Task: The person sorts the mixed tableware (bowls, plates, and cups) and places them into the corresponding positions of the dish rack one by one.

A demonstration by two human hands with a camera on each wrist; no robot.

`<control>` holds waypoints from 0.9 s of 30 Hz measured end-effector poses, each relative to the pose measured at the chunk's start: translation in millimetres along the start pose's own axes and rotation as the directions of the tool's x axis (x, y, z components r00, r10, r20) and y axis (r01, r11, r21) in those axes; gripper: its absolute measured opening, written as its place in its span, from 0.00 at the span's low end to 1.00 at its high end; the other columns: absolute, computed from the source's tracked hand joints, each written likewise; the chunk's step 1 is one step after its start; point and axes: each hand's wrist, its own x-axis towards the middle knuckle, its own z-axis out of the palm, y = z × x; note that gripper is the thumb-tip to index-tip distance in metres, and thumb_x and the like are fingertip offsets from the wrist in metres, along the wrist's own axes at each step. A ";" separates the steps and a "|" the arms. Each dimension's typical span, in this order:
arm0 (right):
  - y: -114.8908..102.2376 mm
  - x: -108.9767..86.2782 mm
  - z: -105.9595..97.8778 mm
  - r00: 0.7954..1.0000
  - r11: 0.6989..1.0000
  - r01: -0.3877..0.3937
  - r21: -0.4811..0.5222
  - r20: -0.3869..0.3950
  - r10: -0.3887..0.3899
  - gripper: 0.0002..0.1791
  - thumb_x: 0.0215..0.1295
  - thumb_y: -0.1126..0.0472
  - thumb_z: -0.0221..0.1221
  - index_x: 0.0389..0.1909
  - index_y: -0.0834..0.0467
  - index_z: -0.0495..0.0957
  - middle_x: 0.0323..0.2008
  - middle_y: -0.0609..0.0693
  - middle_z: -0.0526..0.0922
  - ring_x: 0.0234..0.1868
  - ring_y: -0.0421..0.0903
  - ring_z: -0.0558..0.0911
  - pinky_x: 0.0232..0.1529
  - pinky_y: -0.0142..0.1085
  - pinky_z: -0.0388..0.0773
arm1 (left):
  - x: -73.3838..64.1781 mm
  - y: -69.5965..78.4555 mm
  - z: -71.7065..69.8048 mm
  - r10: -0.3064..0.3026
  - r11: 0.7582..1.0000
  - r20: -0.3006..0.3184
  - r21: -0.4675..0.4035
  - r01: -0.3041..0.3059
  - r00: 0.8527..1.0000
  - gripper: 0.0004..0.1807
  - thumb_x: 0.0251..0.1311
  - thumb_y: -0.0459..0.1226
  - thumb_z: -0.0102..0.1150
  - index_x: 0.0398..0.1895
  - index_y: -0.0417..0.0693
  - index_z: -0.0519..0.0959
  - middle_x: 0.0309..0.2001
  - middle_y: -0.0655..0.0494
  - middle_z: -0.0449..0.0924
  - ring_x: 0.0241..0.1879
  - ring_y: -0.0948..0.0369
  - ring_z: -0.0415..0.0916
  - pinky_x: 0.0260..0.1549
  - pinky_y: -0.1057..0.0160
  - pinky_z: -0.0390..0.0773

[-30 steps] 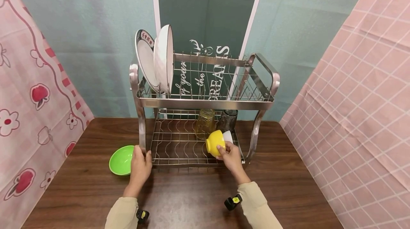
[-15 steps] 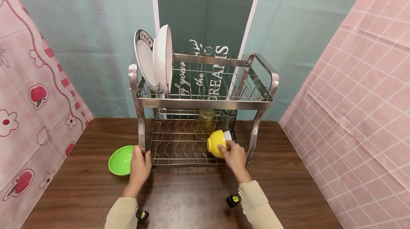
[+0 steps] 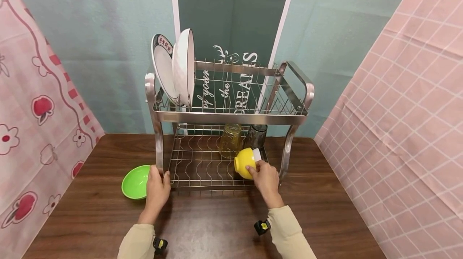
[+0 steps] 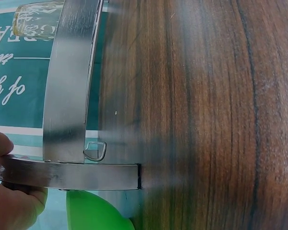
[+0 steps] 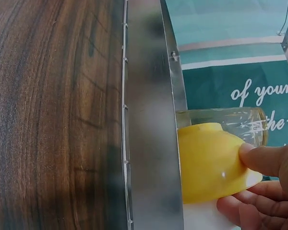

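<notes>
On the lower tier of a metal dish rack (image 3: 231, 118), my right hand (image 3: 267, 179) pinches a small yellow bowl (image 3: 244, 164) by its rim. The bowl stands tipped on its side, its base facing left. A white item (image 3: 256, 154) shows just behind it, mostly hidden. In the right wrist view the thumb (image 5: 261, 160) lies on the yellow bowl's outside, with fingers at its rim. My left hand (image 3: 157, 188) grips the rack's front left leg (image 4: 67, 175), thumb on one side and fingers on the other. Beside that hand a green bowl (image 3: 135, 182) rests on the table, partly covered.
A yellowish glass (image 3: 230, 141) and a dark glass (image 3: 256, 136) stand upside down at the lower tier's back right. A plate (image 3: 163, 68) and a large white bowl (image 3: 183, 68) stand on edge at the upper tier's left. The wooden table (image 3: 209, 227) lies under the rack.
The yellow bowl has shifted slightly to the right in my right hand, covering more of the white item. My left hand keeps its hold on the rack leg.
</notes>
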 end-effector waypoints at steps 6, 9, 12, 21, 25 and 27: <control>1.4 -1.7 2.0 1.000 1.000 -0.010 -0.007 -0.027 0.010 0.17 0.46 0.49 0.71 0.21 0.58 0.78 0.18 0.49 0.78 0.18 0.50 0.75 0.20 0.45 0.70 | 0.7 0.6 -0.1 0.005 1.000 0.008 0.002 -0.005 1.000 0.10 0.53 0.22 0.53 0.34 0.34 0.63 0.30 0.40 0.66 0.31 0.42 0.66 0.30 0.46 0.64; 1.3 -3.1 2.7 0.999 0.999 -0.026 -0.027 -0.025 0.025 0.18 0.46 0.48 0.71 0.19 0.57 0.77 0.18 0.50 0.78 0.16 0.51 0.74 0.17 0.44 0.68 | 0.0 0.9 -0.9 -0.006 1.000 0.013 0.006 0.006 1.000 0.10 0.53 0.22 0.53 0.34 0.34 0.62 0.29 0.41 0.66 0.30 0.42 0.66 0.30 0.47 0.64; 1.6 -4.8 3.5 0.999 0.998 -0.045 -0.050 -0.014 0.045 0.18 0.46 0.47 0.70 0.18 0.55 0.75 0.18 0.50 0.78 0.16 0.51 0.74 0.15 0.43 0.67 | -0.3 1.2 -1.7 -0.009 1.000 0.014 0.010 0.009 1.000 0.10 0.53 0.22 0.53 0.34 0.34 0.62 0.29 0.41 0.66 0.30 0.43 0.66 0.29 0.47 0.64; 4.1 -8.1 6.1 0.998 0.996 -0.058 -0.074 0.015 0.059 0.20 0.47 0.45 0.69 0.18 0.53 0.71 0.16 0.48 0.74 0.16 0.51 0.73 0.15 0.44 0.65 | -0.8 -0.9 -1.1 0.018 1.000 -0.004 0.000 -0.018 1.000 0.10 0.53 0.21 0.53 0.34 0.34 0.63 0.29 0.40 0.66 0.30 0.43 0.66 0.29 0.47 0.64; 5.5 -9.3 6.8 0.999 0.995 -0.052 -0.090 0.006 0.053 0.21 0.47 0.45 0.69 0.18 0.53 0.69 0.14 0.47 0.71 0.14 0.50 0.71 0.14 0.43 0.64 | -0.8 -2.3 -0.2 0.021 1.000 -0.001 -0.001 -0.021 1.000 0.11 0.53 0.22 0.53 0.34 0.34 0.63 0.30 0.40 0.66 0.31 0.42 0.66 0.30 0.47 0.65; 5.8 -9.5 6.8 0.999 0.995 -0.046 -0.092 -0.004 0.046 0.21 0.46 0.45 0.70 0.18 0.52 0.69 0.14 0.47 0.70 0.14 0.50 0.71 0.13 0.42 0.63 | -0.6 -2.5 -0.2 0.024 1.000 -0.003 -0.005 -0.024 1.000 0.11 0.52 0.22 0.53 0.34 0.33 0.63 0.30 0.40 0.65 0.31 0.42 0.66 0.30 0.47 0.65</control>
